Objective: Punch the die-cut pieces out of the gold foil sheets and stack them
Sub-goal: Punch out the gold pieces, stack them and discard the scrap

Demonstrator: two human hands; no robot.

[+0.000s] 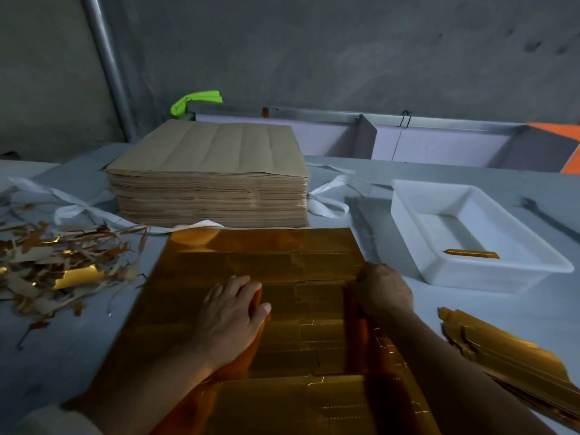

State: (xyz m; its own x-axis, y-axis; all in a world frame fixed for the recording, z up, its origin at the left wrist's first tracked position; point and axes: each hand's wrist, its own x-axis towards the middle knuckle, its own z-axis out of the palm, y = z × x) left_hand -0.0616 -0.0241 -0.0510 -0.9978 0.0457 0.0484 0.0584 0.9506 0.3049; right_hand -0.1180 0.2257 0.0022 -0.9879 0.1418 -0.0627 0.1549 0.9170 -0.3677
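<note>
Just in front of the tall stack of brown paper sheets [207,171], the thin gold die-cut foil sheet [266,255] lay flat, seemingly light, floppy and tear-prone, with the left hand [232,312] pressing it open-palmed while the right hand [384,291] gripped its edge margin with curled fingers.

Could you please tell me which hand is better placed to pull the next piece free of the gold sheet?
Probably the right hand: its fingers curl over the gold sheet's right edge, and the stack of gold pieces lies on that side. The left hand lies flat, pressing the sheet down.
</note>
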